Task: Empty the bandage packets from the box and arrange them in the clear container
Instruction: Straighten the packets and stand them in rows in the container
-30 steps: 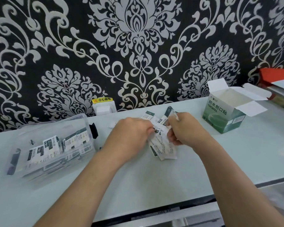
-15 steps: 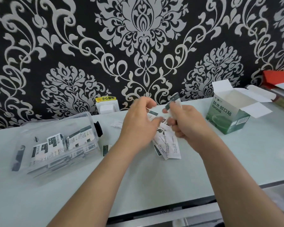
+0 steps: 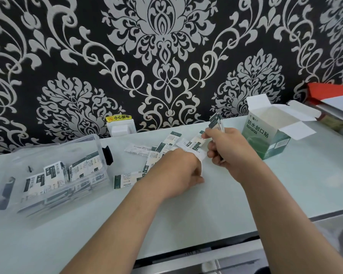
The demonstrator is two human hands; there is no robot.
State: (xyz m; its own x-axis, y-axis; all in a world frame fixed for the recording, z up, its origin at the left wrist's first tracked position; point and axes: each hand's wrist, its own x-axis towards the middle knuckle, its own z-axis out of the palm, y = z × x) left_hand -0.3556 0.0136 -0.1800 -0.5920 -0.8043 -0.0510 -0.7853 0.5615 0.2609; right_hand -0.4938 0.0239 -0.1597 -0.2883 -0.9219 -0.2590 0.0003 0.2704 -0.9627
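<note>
Over at the right hand [image 3: 233, 153] is where the action is. Its fingers are curled round a thin stack of packets [image 3: 215, 122], held on end so the green tops poke up past the knuckles. Just beside it and lower, the left hand [image 3: 176, 175] sits knuckles-up on the table [image 3: 186, 224], fingers tucked under onto the loose packets [image 3: 166, 144]. Can't tell from this angle whether it's got one pinched or is just pressing on them, since the back of the hand hides that.

Going outward: the loose ones lie flat between the hands and the wall, some overlapping, one off toward the clear container [image 3: 38, 155]. That sits well to the left, open, with stored packets [image 3: 54, 174] standing inside it. The box [image 3: 265, 139] is on the far side of the right hand, flaps open. I can't see anything in it, so my guess is it's been emptied.

So the step looks like gathering strays into the right-hand stack before it goes in the container. My two cents on doing it well — slide each packet sideways off the pile to lift it rather than clawing at it flat on a smooth top. Add it with the green end facing the same way as the rest, then tap the stack square. A tidy stack should drop in beside the others without fanning out. Watch the overlapped ones, it's easy to grab two.
</note>
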